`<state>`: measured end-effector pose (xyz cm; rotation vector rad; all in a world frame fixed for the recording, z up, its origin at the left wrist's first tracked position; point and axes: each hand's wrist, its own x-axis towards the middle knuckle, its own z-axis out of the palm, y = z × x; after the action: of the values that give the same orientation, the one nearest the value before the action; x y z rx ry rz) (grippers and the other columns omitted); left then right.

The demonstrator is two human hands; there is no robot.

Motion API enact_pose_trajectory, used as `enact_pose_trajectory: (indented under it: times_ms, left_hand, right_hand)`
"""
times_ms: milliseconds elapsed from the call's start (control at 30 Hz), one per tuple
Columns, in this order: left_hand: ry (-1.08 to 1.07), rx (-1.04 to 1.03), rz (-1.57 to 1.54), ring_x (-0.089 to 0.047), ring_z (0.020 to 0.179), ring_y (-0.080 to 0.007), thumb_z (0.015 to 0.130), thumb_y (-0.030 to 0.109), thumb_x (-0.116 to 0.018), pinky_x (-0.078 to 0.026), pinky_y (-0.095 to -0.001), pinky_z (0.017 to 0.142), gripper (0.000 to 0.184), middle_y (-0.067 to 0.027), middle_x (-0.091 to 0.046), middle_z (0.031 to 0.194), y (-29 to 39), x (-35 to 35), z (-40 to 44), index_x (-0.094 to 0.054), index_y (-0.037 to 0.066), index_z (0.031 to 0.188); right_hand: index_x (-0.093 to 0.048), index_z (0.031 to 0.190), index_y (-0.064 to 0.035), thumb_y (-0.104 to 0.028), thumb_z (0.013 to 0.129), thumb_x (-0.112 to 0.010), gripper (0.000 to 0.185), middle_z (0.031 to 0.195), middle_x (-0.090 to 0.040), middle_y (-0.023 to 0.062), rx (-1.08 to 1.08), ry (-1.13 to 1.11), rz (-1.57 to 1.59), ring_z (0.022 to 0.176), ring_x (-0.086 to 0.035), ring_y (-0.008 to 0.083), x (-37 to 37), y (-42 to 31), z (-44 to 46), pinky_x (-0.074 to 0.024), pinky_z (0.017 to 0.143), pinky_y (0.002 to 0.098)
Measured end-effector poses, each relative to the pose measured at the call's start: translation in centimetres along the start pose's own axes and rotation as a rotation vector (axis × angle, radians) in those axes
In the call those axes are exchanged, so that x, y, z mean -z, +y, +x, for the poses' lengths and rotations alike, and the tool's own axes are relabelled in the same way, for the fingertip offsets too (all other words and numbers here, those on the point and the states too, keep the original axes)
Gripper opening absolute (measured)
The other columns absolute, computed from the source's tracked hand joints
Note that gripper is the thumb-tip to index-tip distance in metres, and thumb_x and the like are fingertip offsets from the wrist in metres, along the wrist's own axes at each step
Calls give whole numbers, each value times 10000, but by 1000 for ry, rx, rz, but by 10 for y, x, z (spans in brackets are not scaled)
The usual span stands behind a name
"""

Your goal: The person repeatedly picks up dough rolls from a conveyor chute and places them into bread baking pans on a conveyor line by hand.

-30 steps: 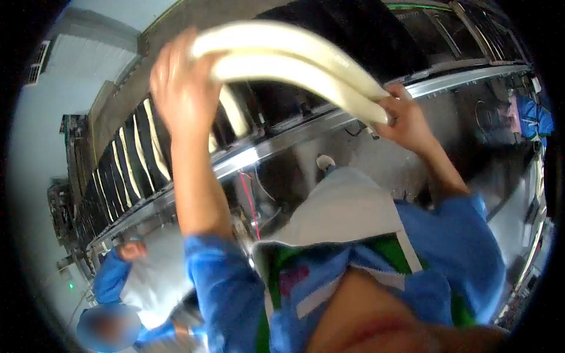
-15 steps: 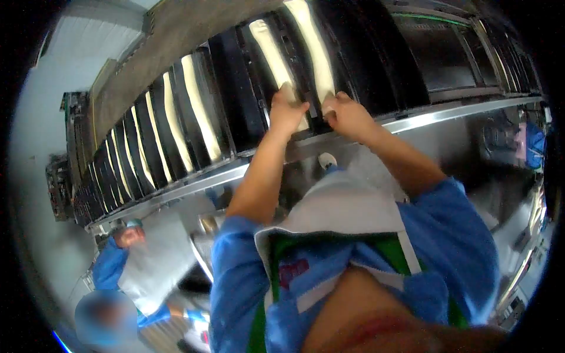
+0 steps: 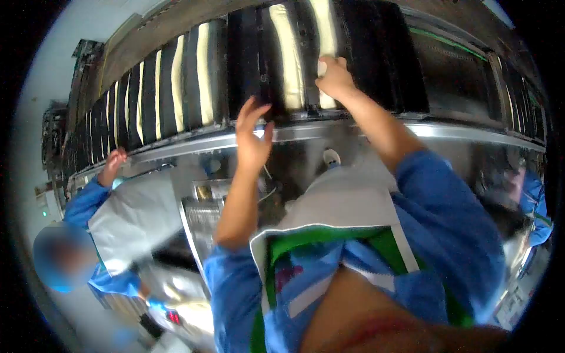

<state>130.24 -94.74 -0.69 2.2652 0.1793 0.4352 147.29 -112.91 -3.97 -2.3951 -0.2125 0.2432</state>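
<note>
Long pale strips that look like dough lie in black troughs of a rack. My right hand (image 3: 336,79) is on one dough strip (image 3: 325,32), its fingers curled over the strip partway along. The hand covers part of that strip, and the near end shows below it. My left hand (image 3: 253,132) hangs just in front of the rack's edge with its fingers apart and nothing in it. To its upper right, another dough strip (image 3: 288,59) lies untouched in the neighbouring trough.
A metal rail (image 3: 294,132) runs along the rack's near edge. Several more pale strips (image 3: 204,73) lie in troughs to the left. A co-worker in a pale apron (image 3: 138,215) stands at left, one hand (image 3: 113,162) near the rail. Another blue-sleeved person (image 3: 535,203) is at far right.
My left hand has let go of its dough strip and drawn back left, fingers spreading. My right hand has shifted farther up its strip. The co-worker's hand has risen toward the rail.
</note>
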Motion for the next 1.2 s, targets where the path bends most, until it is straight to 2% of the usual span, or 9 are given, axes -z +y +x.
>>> enact_pose_trajectory:
  times_ms: [267,333,400,500,567,667,833,1033,1200]
  left_hand:
    - [350,619,417,-482,1220,-288,740,49,-687,-441,-402,970,381,-131,-544,1277,-142,128,-357,-632,69,1116]
    - [687,932,394,-493,1198,-277,749,116,-714,-424,-404,987,367,-106,-607,1188,-140,127,-445,-637,44,1100]
    - [701,1133,359,-454,1241,-290,770,147,-694,-357,-410,1048,411,-123,-520,1295,-85,135,-502,-595,42,1155]
    - [743,1506,447,-405,1286,-305,779,102,-640,-333,-437,1066,488,-116,-385,1422,-33,128,-570,-517,77,1251]
    - [721,1587,624,-398,1289,-314,759,45,-598,-334,-447,1065,517,-101,-386,1429,-15,135,-595,-508,113,1264]
    - [654,1448,819,-390,1281,-362,734,28,-593,-346,-454,1053,548,-145,-435,1390,-33,129,-665,-522,148,1263]
    - [500,1245,693,-434,1243,-370,687,29,-641,-378,-443,1030,617,-163,-455,1371,-56,154,-659,-522,148,1281]
    - [390,1087,588,-535,1031,-353,636,65,-714,-446,-437,922,588,-136,-581,1120,-56,171,-606,-542,102,1197]
    - [291,1164,529,-595,925,-336,636,182,-749,-506,-426,778,488,-151,-606,1039,-63,167,-583,-607,68,1088]
  right_hand:
    - [-569,1189,-82,-168,773,-668,436,1198,-530,223,84,-31,-226,1103,-531,385,-22,22,-12,-443,951,412]
    - [-609,1143,-69,-199,761,-647,405,1017,-641,169,167,-94,-571,1074,-558,337,-20,21,-5,-452,933,416]
    - [-627,1113,-64,-192,803,-601,336,1147,-627,108,435,-150,-1050,1101,-554,277,-17,1,-23,-453,921,385]
    - [-646,1034,-45,-123,798,-583,256,1166,-582,160,858,311,-344,1074,-554,349,-51,-26,-73,-441,935,437]
    - [-617,1067,-40,-96,788,-596,285,1179,-570,168,1062,1,-257,1095,-540,355,-106,-57,-124,-425,961,436]
    - [-583,1136,-46,-75,732,-683,418,1230,-540,180,1242,-625,-215,1181,-489,354,-172,-108,-228,-386,1028,421]
    - [-462,1329,-111,7,715,-595,640,1386,-424,113,1438,-1021,-405,1283,-390,322,-267,-161,-340,-341,1051,437]
    - [-556,1144,-100,-33,725,-617,428,1107,-525,102,1513,-806,-782,1070,-500,285,-287,-182,-370,-448,844,466]
    - [-601,1006,-122,-50,687,-606,328,1004,-554,67,1251,-858,-701,1023,-531,280,-255,-177,-350,-476,801,446]
